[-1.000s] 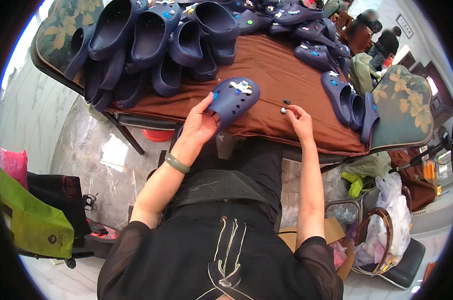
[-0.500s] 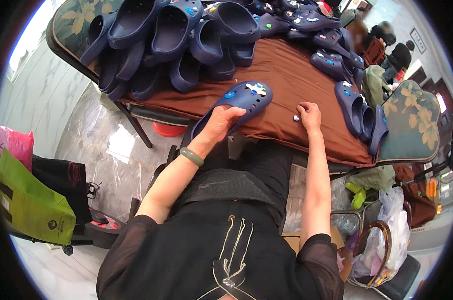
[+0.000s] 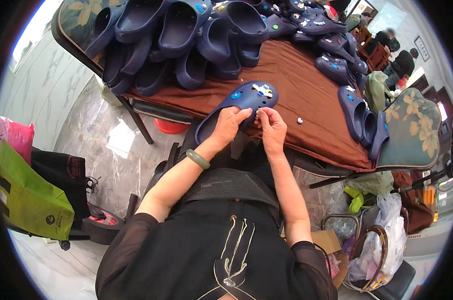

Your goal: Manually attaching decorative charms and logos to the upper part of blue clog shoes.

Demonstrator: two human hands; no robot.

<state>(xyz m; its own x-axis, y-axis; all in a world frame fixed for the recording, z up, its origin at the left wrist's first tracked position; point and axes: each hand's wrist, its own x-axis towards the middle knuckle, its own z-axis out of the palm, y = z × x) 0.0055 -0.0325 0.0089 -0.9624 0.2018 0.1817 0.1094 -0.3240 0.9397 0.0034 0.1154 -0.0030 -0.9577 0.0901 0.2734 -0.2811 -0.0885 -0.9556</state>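
My left hand (image 3: 227,125) is closed on a navy clog (image 3: 218,114), thumb on top near the opening, toe pointing away to the right. A white charm (image 3: 262,90) and a blue charm (image 3: 236,95) sit on the clog's holed upper. Beside the thumb, my right hand (image 3: 272,129) pinches a small white charm (image 3: 257,114) at the clog's near side; the fingers partly hide it. On the brown cloth, right of that hand, lies a small round white charm (image 3: 300,120).
Plain navy clogs (image 3: 186,32) are heaped at the table's far left. Clogs with charms (image 3: 331,42) crowd the far right, and several more (image 3: 356,115) stand at the right edge. The brown cloth (image 3: 286,65) covers the tabletop. Bags (image 3: 34,192) hang at the left; people sit in the background.
My right hand has moved left from the cloth to the clog, a small white charm in its fingers. The left hand still holds the clog, now slightly further right.
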